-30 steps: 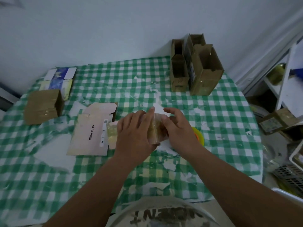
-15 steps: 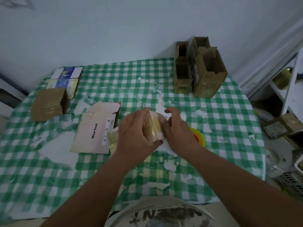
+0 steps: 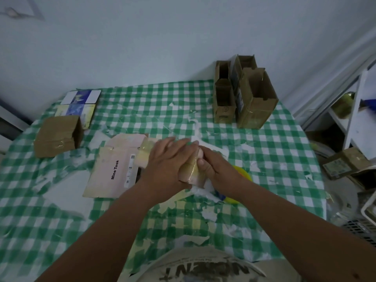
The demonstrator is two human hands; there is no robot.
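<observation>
Left hand (image 3: 168, 165) curled over taped pink box (image 3: 193, 174), right hand (image 3: 216, 169) pinching its end, flat carton (image 3: 109, 174) just beside left hand

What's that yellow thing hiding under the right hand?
Only the yellow thing's rim and a blue bit show under the right hand, which holds the taped box. The rest is covered.
</observation>
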